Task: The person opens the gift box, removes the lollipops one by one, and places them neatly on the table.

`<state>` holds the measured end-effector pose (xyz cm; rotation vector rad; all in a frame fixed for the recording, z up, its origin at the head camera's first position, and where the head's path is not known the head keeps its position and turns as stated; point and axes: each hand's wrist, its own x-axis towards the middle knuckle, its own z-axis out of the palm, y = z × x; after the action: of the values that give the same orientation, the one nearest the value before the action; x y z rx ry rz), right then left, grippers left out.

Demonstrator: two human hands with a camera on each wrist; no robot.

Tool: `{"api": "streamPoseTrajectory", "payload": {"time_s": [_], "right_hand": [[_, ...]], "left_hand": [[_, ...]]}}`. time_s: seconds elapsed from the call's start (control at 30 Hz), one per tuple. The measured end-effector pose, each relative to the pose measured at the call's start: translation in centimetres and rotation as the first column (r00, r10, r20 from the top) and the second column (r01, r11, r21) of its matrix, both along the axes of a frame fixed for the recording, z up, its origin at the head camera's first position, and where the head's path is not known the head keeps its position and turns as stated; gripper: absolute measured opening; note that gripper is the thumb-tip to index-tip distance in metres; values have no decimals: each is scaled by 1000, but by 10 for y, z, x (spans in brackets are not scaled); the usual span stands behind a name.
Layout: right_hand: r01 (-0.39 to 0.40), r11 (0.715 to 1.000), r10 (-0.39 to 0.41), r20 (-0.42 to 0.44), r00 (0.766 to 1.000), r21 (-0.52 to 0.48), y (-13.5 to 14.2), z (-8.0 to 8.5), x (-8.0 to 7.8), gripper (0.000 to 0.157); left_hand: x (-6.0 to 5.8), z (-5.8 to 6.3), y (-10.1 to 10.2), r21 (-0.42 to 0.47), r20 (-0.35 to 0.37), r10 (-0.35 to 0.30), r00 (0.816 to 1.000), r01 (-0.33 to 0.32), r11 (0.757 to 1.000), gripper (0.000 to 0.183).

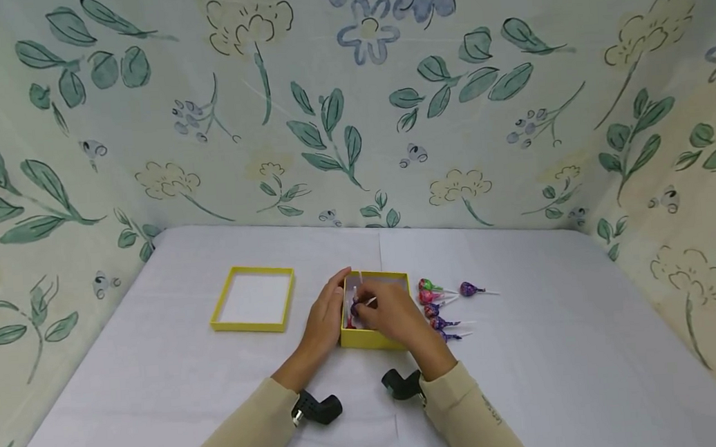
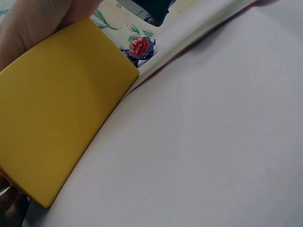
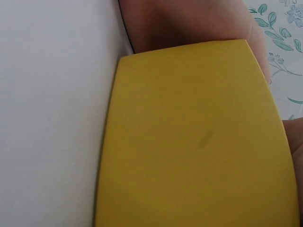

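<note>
Nearest are 2 beige sleeves (image 1: 248, 428), with 2 black devices (image 1: 321, 407) at the cuffs. Beyond them sits 1 yellow box (image 1: 372, 339) on the white tabletop (image 1: 591, 346); its near wall fills much of both wrist views, blocking the inside. The left hand (image 1: 324, 321) lies with extended fingers against the box's left side. The right hand (image 1: 395, 309) reaches in, pinching 1 purple lollipop (image 1: 354, 309) between thumb and fingers and covering much of the interior, so the count inside cannot be told. Just right lie 6 wrapped lollipops (image 1: 431, 310): 5 bunched, the nearest partly behind the right wrist, and 1 apart. Left stands 1 yellow-rimmed lid (image 1: 249, 325), well apart from the lollipops. Farthest hangs floral cloth (image 1: 377, 146), cut off above.
</note>
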<state>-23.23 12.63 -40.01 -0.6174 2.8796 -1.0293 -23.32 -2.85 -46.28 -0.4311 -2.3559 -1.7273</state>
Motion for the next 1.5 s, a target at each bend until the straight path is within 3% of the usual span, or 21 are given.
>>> {"api": "streamPoseTrajectory", "payload": {"time_s": [0.37,0.63,0.77,1.03,1.3,1.5], "right_hand": [[38,997,-39,-27,999,-64,2,2,-2,7],[92,989,-89,29,996,-116,5,4,-1,12],[91,985,-83,58,995,-149,8,6,0,13],[92,984,-89,22,996,-151,14,12,2,17],[141,972,-137,33,990,-188,31,27,3,15],[135,971,-131,32,991,-196,50,34,2,10]], "left_hand": [[-1,-2,1,8,-22,-11,1000,11,1000,44],[0,-2,1,-2,-2,-3,1000,3,1000,45],[0,-2,0,-4,-27,-2,1000,2,1000,44],[0,-2,0,-17,-35,11,999,-12,1000,44],[0,-2,0,-17,-28,10,1000,-10,1000,44],[0,-1,0,-16,-15,-3,1000,3,1000,45]]}}
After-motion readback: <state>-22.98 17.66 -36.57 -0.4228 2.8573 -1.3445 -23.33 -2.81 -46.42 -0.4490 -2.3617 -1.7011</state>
